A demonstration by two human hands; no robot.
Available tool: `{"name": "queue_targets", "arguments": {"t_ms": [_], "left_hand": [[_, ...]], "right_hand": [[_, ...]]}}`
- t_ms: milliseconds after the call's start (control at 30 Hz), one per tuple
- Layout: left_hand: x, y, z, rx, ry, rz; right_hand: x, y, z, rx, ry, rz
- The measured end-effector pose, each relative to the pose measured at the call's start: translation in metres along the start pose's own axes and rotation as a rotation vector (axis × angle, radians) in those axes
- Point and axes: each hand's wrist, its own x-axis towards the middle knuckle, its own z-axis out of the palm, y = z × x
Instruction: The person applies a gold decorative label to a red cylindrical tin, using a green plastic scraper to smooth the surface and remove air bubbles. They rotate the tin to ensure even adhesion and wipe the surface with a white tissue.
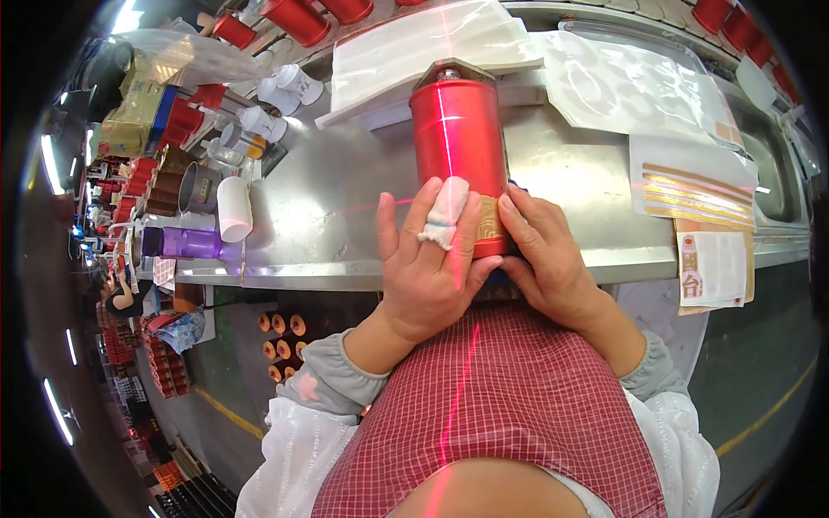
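I log the left hand (425, 283) as laid flat and spread on the near part of the red cylinder (473, 129), unclenched, its middle finger in a white wrap (446, 211). The right hand (557, 272) curves against the cylinder's right side, fingertips at the gold panel (489, 220) and thumb by the near end; I cannot tell whether it truly grips. The cylinder lies lengthwise over the steel desk (324, 203) at its front edge, its far end against a dark angular plate (462, 67). Handling estimate: stiff-walled, moderately heavy if filled, glossy and so probably slippery, with a finish that may scratch. I judge the best hold to be both sides near the ends, clear of the panel. Surface: bare metal reflects strongly; white sheets (406, 47) lie beyond the cylinder, and gold strips (698, 192) on a pale backing lie to the right. A purple bottle (186, 243) and a white roll (235, 210) are at the desk's left end. Room: a sink (777, 177) at far right, more red cylinders (296, 17) past the desk, green floor (226, 367) with yellow lines.
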Motion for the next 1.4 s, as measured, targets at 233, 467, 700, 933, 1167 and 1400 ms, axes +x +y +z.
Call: {"name": "queue_targets", "arguments": {"t_ms": [233, 467, 700, 933, 1167, 1400], "left_hand": [[-0.02, -0.014, 0.006, -0.672, 0.15, -0.246], [-0.004, -0.006, 0.011, -1.466, 0.04, -0.621], [0.011, 0.001, 0.01, -1.232, -0.001, -0.652], [-0.018, 0.0, 0.013, -0.669, 0.082, -0.317], [-0.017, -0.018, 0.022, -0.437, 0.151, -0.229], [-0.018, -0.02, 0.023, -0.493, 0.162, -0.253]], "right_hand": [[0.003, -0.002, -0.004, -0.008, -0.006, 0.008], [0.002, -0.001, -0.001, -0.004, 0.004, -0.003], [0.001, -0.001, 0.0, 0.008, 0.006, 0.007], [0.024, -0.015, -0.044, 0.117, 0.08, 0.14], [0.106, 0.013, -0.036, -0.01, 0.016, -0.13], [0.095, 0.004, -0.037, -0.165, 0.013, -0.25]]}}
